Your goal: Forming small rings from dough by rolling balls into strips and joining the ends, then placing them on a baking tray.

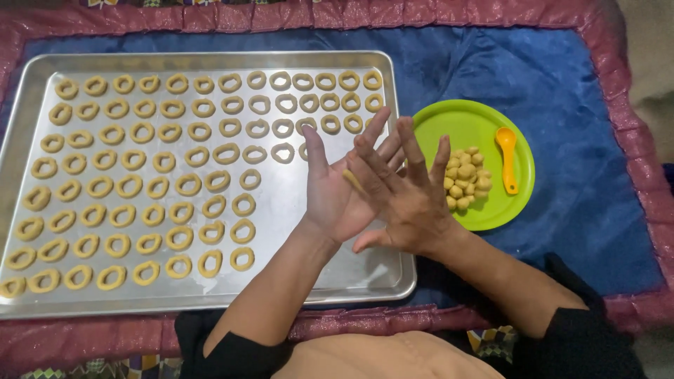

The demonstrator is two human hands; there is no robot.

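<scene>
My left hand (330,193) lies palm up over the right part of the metal baking tray (21,133). My right hand (407,196) is laid flat across it, fingers spread, and a thin piece of yellow dough (352,180) shows between the two palms. Several dough rings (144,179) sit in rows on the tray, filling its left and top parts. To the right stands a green plate (491,126) with several small dough balls (465,179) and an orange plastic spoon (507,156).
Tray and plate rest on a blue cloth (562,84) with a maroon ruffled border (632,140). The tray's lower right part (337,270) is bare metal. My black sleeves and lap are at the bottom edge.
</scene>
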